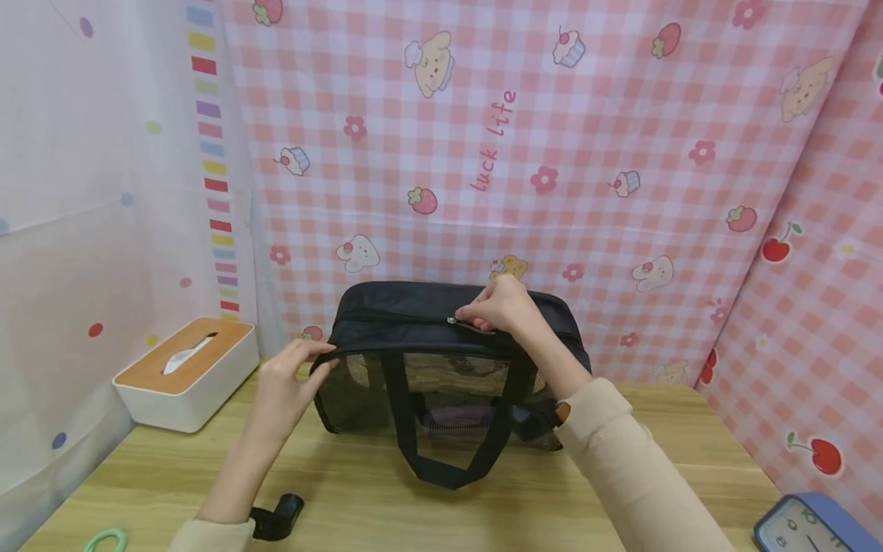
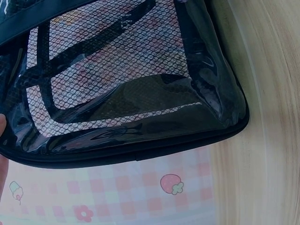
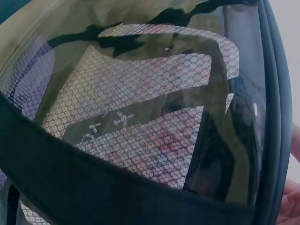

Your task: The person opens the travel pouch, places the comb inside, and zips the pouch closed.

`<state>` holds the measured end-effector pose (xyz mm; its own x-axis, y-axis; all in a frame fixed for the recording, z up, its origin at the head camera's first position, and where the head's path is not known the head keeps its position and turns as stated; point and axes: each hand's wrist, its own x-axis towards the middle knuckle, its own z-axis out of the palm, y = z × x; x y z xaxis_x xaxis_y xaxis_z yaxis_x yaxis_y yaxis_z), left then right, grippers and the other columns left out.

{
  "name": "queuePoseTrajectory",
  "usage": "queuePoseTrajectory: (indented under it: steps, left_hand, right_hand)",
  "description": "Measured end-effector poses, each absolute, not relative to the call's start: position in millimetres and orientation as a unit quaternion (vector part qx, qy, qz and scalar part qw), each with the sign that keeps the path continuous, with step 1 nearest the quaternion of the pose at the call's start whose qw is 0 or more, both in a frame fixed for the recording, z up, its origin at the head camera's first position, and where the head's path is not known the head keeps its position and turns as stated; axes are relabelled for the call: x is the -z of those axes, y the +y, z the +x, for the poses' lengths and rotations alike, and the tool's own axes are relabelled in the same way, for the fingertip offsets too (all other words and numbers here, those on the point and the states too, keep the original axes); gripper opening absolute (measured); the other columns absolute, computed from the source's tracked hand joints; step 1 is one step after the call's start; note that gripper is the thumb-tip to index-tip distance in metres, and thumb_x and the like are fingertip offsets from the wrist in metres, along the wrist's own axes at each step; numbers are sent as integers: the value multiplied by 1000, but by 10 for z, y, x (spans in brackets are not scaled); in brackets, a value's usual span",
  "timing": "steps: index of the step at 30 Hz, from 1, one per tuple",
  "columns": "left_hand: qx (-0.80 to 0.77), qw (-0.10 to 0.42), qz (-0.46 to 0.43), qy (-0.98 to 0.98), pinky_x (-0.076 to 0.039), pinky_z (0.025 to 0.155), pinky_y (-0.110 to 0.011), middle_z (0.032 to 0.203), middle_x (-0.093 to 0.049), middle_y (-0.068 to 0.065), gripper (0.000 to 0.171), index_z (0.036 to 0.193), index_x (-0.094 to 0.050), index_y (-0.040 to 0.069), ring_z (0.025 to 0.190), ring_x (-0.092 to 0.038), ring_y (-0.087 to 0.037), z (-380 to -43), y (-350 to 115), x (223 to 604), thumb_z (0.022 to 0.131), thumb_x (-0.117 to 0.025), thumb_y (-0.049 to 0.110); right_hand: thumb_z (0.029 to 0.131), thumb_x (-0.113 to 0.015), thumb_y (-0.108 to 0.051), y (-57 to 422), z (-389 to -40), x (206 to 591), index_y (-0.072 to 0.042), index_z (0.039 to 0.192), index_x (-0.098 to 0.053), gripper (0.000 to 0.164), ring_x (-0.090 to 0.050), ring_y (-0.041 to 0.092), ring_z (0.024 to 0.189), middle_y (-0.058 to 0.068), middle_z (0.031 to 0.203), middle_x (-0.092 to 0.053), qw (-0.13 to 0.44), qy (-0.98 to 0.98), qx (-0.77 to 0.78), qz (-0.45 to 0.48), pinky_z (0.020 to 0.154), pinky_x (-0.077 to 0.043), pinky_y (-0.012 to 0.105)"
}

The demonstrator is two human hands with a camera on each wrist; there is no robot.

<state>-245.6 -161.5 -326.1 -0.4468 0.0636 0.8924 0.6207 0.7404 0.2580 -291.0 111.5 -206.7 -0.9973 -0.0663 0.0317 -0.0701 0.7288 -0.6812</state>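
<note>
A black bag (image 1: 359, 337) with see-through side panels and mesh stands upright on the table. Its carry handle (image 1: 451, 477) hangs down at the front. Near the middle of the top zipper, my right hand (image 1: 502, 303) pinches the zipper pull (image 1: 451, 319). My left hand (image 1: 286, 377) pinches the bag's upper left corner between thumb and fingers. Through the front panel a purple object (image 1: 458, 420) shows inside; its kind is unclear. The left wrist view shows the clear panel (image 2: 140, 96) close up, with a fingertip at the left edge. Fingers (image 3: 289, 201) appear beyond the bag's edge in the right wrist view.
On the left stands a white tissue box (image 1: 162, 402) with a wooden lid. A blue clock (image 1: 803, 525) is at the lower right, a green ring-shaped handle (image 1: 106, 539) at the lower left. Checked cloth (image 1: 483, 153) hangs behind the wooden table (image 1: 359, 491).
</note>
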Motion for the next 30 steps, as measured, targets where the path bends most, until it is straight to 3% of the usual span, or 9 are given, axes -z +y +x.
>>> queuePoseTrajectory:
  steps: [9,19,30]
  left_hand:
    - [288,483,-210,-800,-45,71,-11,81,-66,-11,24,85,-68,3,75,-64,-22,-2463,-1621,3257,64,-77,-6]
    - [289,488,-217,-794,-45,71,-10,80,-66,-10,25,84,-68,1,74,-63,-21,-2468,-1619,3254,63,-78,-7]
    - [293,487,-219,-793,-46,72,-11,79,-66,-10,24,83,-68,2,74,-64,-21,-2475,-1620,3250,63,-78,-7]
  right_hand:
    - [78,-72,-27,1298,-2900,2117,-4,81,-74,23,-63,9,58,7,73,-71,19,-928,-366,63,64,-55,27]
    - [79,-71,-29,1397,-2874,2143,-7,83,-74,22,-66,13,69,11,97,-69,32,-923,-374,85,69,-56,29]
    - [78,-72,-23,1475,-2877,2072,-2,85,-73,22,-62,8,58,13,90,-70,32,-917,-394,55,62,-55,25]
